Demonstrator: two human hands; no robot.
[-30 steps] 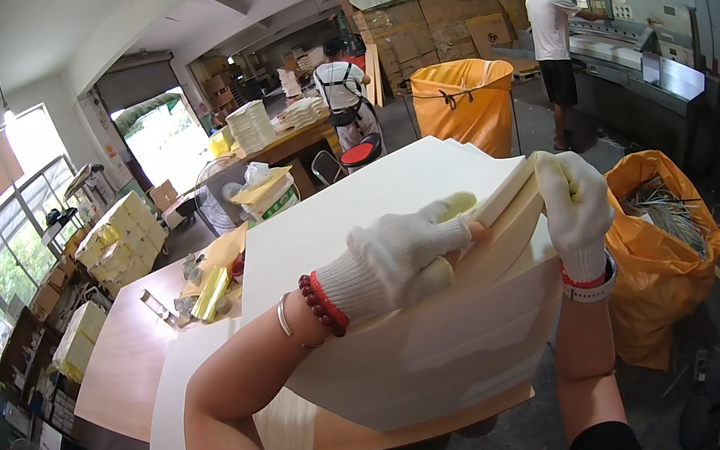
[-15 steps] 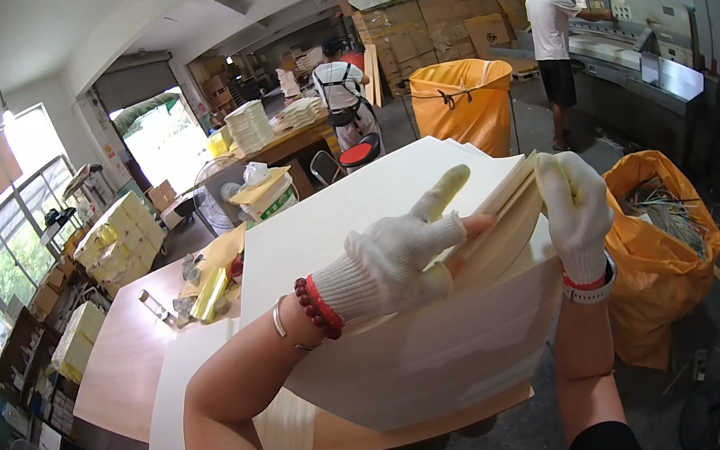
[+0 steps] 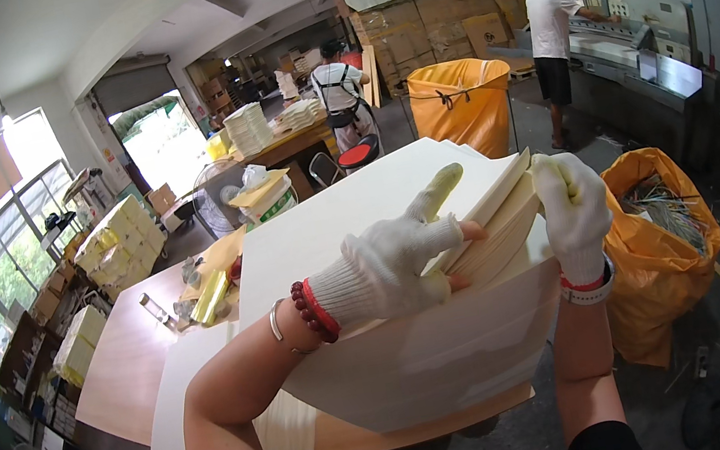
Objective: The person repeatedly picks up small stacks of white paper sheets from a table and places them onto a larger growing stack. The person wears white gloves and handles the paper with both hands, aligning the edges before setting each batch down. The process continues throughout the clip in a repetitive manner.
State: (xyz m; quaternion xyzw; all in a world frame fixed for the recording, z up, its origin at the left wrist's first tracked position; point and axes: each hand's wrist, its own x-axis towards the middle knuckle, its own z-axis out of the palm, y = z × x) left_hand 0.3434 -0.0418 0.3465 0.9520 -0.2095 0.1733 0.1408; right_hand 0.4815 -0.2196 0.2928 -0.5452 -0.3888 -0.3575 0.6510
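A thick stack of large cream-white paper sheets [image 3: 349, 217] lies on a wooden table [image 3: 123, 366]. My left hand [image 3: 398, 257], in a white knit glove with bare fingertips, rests on top of the stack near its right edge, index finger raised, fingers slipped between sheets. My right hand [image 3: 573, 215], also gloved, grips the stack's right edge, which is lifted and fanned apart. A red bead bracelet and a thin bangle sit on my left wrist.
An orange waste bag [image 3: 666, 252] full of paper strips stands at my right; another orange bin [image 3: 461, 101] stands farther back. Two people work in the background, one at a grey machine [image 3: 635, 59]. Paper stacks [image 3: 251, 129], a fan and small items crowd the table's far side.
My left index finger has lifted higher off the stack. Both hands otherwise stay on the fanned right edge.
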